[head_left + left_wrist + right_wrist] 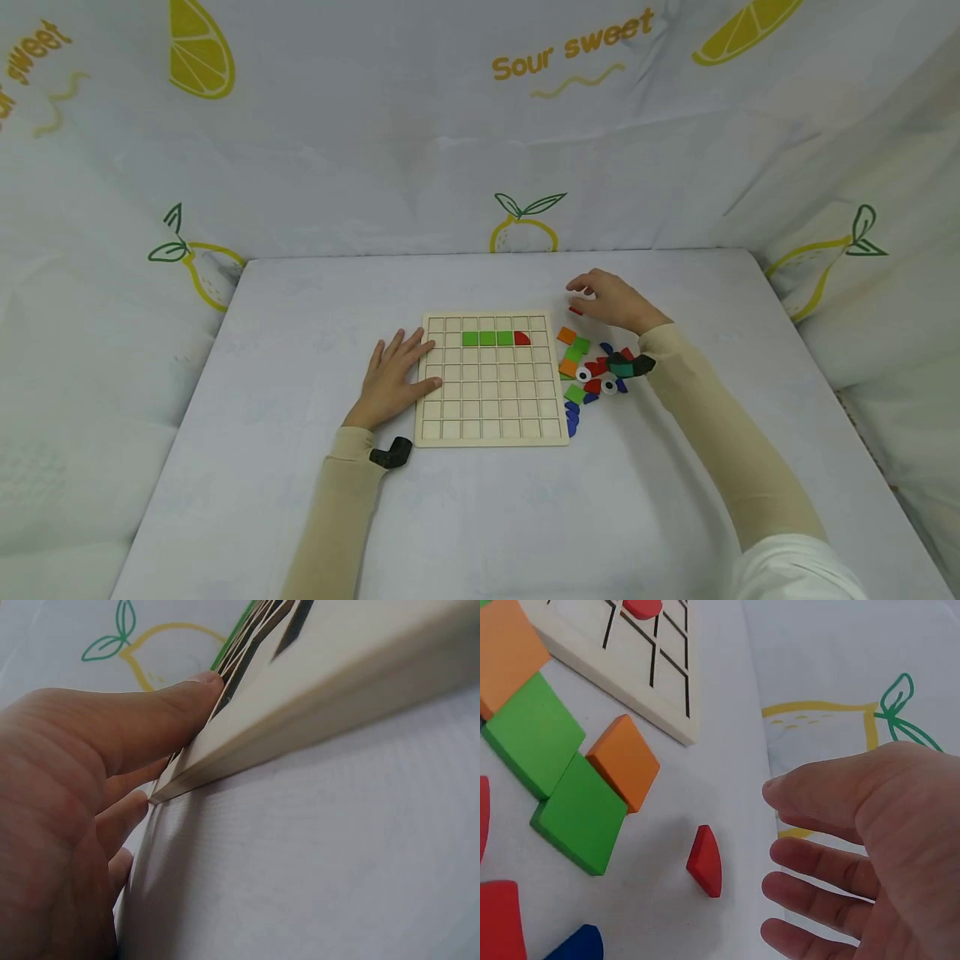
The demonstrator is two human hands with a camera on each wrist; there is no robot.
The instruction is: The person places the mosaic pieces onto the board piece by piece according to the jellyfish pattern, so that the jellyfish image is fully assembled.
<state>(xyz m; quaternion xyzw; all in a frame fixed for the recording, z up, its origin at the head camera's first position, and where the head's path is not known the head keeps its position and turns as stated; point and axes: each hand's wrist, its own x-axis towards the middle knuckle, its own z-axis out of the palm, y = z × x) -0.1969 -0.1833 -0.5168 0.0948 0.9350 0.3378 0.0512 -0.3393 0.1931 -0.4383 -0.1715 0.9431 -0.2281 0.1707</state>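
Observation:
A pale wooden grid board (pixel 490 390) lies flat, with three green squares (pixel 487 338) in a row and a red quarter-round piece (pixel 521 338) at the row's right end. My left hand (pixel 392 379) rests with spread fingers at the board's left edge; its thumb (pixel 169 712) lies on the rim. Beyond the board's upper right corner, my right hand (pixel 609 300) hovers with loosely bent fingers and nothing between them. Close by its thumb, a separate red curved piece (pixel 705 862) lies on the table, apart from the fingers in the right wrist view.
Right of the board lies a loose pile: orange squares (pixel 567 335), green squares (pixel 575 393), red pieces (pixel 593 386), blue pieces (pixel 572 421) and white eye discs (pixel 609 386). The right wrist's dark strap (pixel 628 365) overlaps the pile. A white lemon-print cloth (pixel 405 183) hangs behind the table.

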